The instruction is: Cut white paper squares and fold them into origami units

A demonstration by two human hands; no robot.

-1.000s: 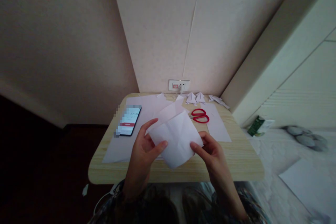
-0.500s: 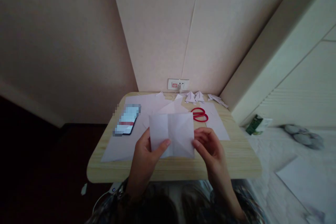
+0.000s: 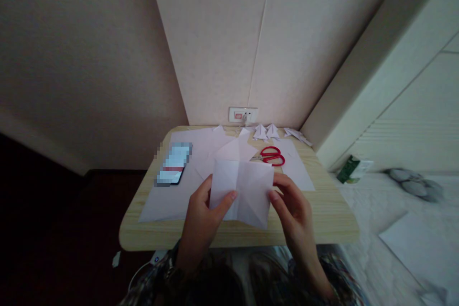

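Observation:
A creased sheet of white paper (image 3: 247,191), roughly square, is held up above the front of the small table. My left hand (image 3: 206,210) grips its left side, thumb flat on the near face and the other fingers hidden behind. At the right edge, my right hand (image 3: 294,203) pinches the paper between thumb and fingers. A vertical crease runs down the sheet, with fainter diagonal creases on the right part. Just beyond the paper lie red-handled scissors (image 3: 272,157), their blades pointing left.
A phone (image 3: 174,165) with a lit screen lies on large white paper (image 3: 158,208) at the table's left. Folded paper pieces (image 3: 260,132) line the back edge, below a wall socket (image 3: 243,114). Another white sheet (image 3: 299,172) lies right. Beside the table, a green box (image 3: 347,169) rests on the bedding.
The held paper has shifted slightly right and tilted, its lower right corner dropping. More of the scissors' blades shows now. Both hands keep their hold and have moved a little right.

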